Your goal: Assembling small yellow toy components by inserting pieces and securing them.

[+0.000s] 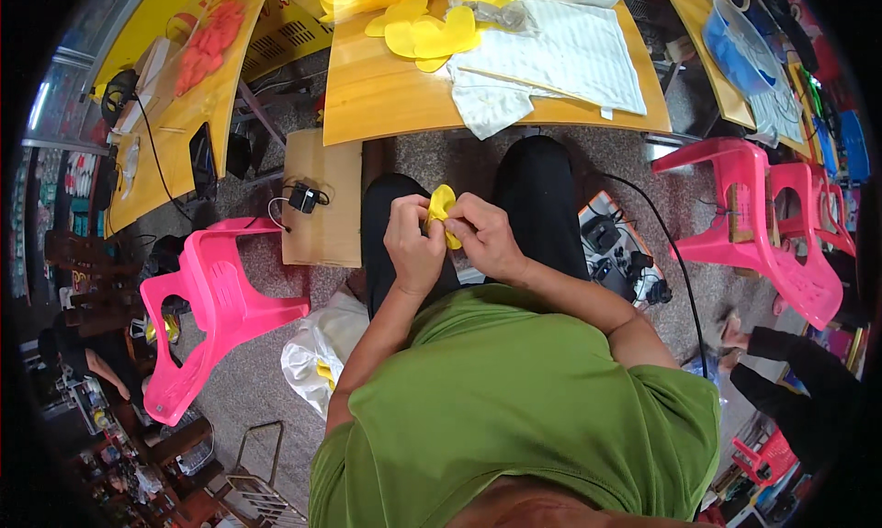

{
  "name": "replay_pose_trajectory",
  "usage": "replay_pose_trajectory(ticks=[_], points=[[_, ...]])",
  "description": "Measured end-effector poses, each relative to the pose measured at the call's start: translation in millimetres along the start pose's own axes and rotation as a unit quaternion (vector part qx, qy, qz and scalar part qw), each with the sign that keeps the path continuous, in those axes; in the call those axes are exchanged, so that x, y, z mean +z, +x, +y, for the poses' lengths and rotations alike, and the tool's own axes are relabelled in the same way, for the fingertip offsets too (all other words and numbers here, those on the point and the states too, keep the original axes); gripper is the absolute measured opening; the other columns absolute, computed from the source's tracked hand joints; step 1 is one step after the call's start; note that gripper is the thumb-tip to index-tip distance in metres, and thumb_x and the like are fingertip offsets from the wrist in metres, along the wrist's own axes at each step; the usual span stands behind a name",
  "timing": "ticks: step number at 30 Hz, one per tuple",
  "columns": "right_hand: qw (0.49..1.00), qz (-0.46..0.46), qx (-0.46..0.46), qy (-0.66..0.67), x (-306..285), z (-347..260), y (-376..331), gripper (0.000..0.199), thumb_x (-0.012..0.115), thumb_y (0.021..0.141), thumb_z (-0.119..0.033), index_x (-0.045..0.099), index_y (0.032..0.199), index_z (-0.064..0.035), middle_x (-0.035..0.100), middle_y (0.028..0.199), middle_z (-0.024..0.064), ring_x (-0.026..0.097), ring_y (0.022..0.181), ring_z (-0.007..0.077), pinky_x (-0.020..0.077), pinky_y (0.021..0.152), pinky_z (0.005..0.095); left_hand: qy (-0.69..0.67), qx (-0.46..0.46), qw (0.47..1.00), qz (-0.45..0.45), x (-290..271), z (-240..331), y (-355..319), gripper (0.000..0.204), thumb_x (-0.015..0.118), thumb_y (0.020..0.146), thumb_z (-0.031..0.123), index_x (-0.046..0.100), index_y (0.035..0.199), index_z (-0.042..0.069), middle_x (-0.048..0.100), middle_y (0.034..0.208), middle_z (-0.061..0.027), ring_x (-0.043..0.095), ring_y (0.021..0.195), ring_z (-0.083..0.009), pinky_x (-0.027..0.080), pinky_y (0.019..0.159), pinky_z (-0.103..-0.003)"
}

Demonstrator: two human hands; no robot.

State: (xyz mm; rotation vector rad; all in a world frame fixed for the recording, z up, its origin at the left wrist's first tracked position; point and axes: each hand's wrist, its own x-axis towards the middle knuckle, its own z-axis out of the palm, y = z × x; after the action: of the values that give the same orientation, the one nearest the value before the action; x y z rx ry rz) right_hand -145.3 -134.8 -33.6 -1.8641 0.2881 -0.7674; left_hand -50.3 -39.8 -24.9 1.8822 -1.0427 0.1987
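Above my lap, between my knees, a small yellow piece of soft sheet material (pixel 442 201) is pinched in the fingertips of both hands. My left hand (pixel 413 244) grips its left side with bent fingers. From the right, my right hand (pixel 489 238) pinches its edge, close to the left fingertips. The piece looks folded or curled, and the fingers cover part of it. On the wooden table (pixel 395 101) in front of me lie several flat yellow cutouts with rounded lobes (pixel 432 37), like petals. Beside them is a white striped cloth (pixel 574 55).
Pink plastic chairs stand at left (pixel 225 298) and right (pixel 749 220). A cardboard sheet (pixel 322 225) with a black adapter (pixel 305 197) is left of my knees. Right of them are a box of black devices (pixel 611 248) and a black cable (pixel 675 243). A white bag (pixel 317 344) sits at my left.
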Motion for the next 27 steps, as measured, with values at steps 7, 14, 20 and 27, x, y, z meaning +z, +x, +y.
replay_pose_trajectory(ticks=[7, 14, 20, 27], points=[[1.0, -0.013, -0.01, 0.025, -4, 1, 1, 0.007, 0.057, 0.081, -0.005, 0.053, 0.084, -0.0004, 0.052, 0.075, 0.0137, 0.056, 0.067, 0.0316, 0.0447, 0.058, 0.0373, -0.39, -0.304, 0.867, -0.067, 7, 7, 0, 0.025, 0.051, 0.073, -0.011, 0.058, 0.095, -0.002, 0.053, 0.08, -0.0019, 0.052, 0.075, -0.0096, 0.043, 0.066, -0.023], [0.997, -0.006, -0.072, -0.035, -5, 5, 1, 0.006, 0.058, 0.081, -0.002, 0.052, 0.079, 0.0003, 0.049, 0.07, 0.0123, 0.053, 0.061, 0.0291, 0.0424, 0.053, 0.0339, -0.323, -0.271, 0.906, -0.015, 13, 3, -9, 0.021, 0.052, 0.071, -0.015, 0.063, 0.085, -0.006, 0.053, 0.08, -0.0026, 0.053, 0.077, -0.0098, 0.042, 0.069, -0.02], [0.992, 0.042, -0.004, -0.122, 0, 20, 5, 0.008, 0.06, 0.078, -0.008, 0.053, 0.076, -0.0031, 0.053, 0.072, 0.0109, 0.056, 0.064, 0.0309, 0.0442, 0.053, 0.0393, -0.439, -0.427, 0.79, -0.012, 17, -9, -20, 0.009, 0.059, 0.08, -0.004, 0.061, 0.089, -0.002, 0.058, 0.09, -0.0058, 0.056, 0.079, -0.0109, 0.045, 0.072, -0.023], [0.989, 0.038, -0.027, -0.141, -3, 28, 4, 0.009, 0.061, 0.077, -0.01, 0.054, 0.077, -0.0039, 0.053, 0.072, 0.011, 0.057, 0.065, 0.0309, 0.0445, 0.053, 0.0397, -0.605, -0.493, 0.621, -0.073, 9, 0, -24, 0.016, 0.054, 0.088, 0.009, 0.058, 0.101, -0.001, 0.059, 0.099, -0.006, 0.055, 0.094, -0.0145, 0.042, 0.087, -0.028]])
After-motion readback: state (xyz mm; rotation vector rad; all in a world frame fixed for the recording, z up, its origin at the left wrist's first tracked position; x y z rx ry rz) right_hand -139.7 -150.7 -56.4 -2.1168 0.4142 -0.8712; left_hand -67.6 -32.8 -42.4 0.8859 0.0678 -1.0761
